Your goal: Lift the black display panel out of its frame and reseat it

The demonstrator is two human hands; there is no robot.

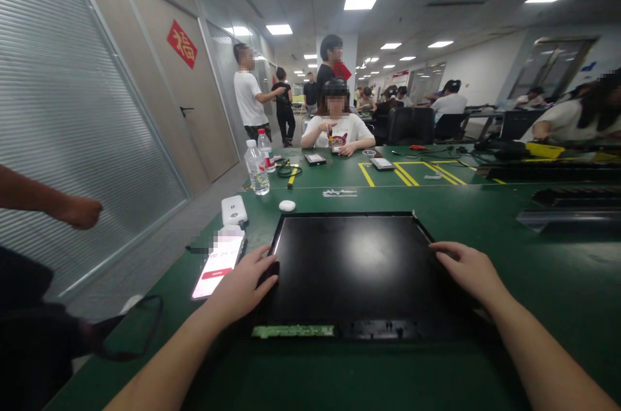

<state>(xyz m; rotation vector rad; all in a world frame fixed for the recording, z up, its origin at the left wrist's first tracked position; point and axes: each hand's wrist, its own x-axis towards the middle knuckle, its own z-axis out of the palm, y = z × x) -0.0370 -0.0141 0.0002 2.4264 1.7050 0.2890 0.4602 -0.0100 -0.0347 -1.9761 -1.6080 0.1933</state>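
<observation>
The black panel (pixel 356 268) is showing a smooth, glossy face that is mirroring the ceiling lights. The desk (pixel 533 268) is wearing a matt green mat. The water bottle (pixel 257 168) is looking like clear, shiny plastic. The phone (pixel 219 262) is presenting a glossy glass screen.

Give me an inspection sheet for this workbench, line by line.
Surface: green table, yellow tape lines at the far end.
Job's things: black flat panel lying flat, green circuit strip at its near edge.
Clutter: phone, white charger, water bottles.
Hands: left hand on the panel's left edge, right hand on its right edge; fingers spread, flat.
Cables: black cord at the table's left edge.
Surroundings: seated person opposite, others standing behind.
</observation>
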